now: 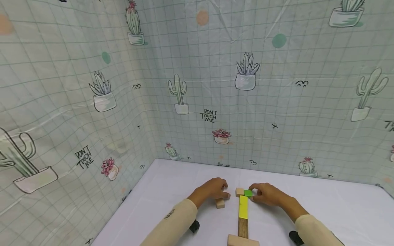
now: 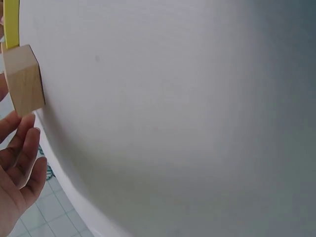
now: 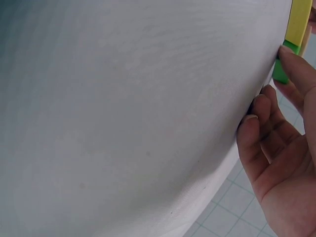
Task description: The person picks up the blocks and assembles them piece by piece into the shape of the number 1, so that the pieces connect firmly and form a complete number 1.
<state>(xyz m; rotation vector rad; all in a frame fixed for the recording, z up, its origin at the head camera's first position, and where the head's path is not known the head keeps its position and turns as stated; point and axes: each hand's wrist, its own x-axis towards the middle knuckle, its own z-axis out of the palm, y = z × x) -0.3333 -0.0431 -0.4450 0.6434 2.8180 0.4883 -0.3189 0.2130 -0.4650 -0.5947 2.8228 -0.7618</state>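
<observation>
My right hand (image 1: 268, 194) pinches a small green block (image 1: 248, 193) between thumb and index finger; the right wrist view shows the same green block (image 3: 280, 70) between those fingertips. Left of it, touching, sits a light wooden block (image 1: 239, 192). A long yellow block (image 1: 243, 207) runs from them toward me, followed by a dark brown block (image 1: 243, 228) and a wide light wooden block (image 1: 243, 240). My left hand (image 1: 212, 190) hovers left of this row, thumb and fingers apart with nothing between them. Just below it lies another wooden block (image 1: 220, 203).
The blocks lie on a white table (image 1: 283, 218). Behind and to the left hangs a gridded cloth (image 1: 197, 143) printed with cacti. Black objects show beside the left forearm (image 1: 194, 226) and beside the right forearm (image 1: 296, 238).
</observation>
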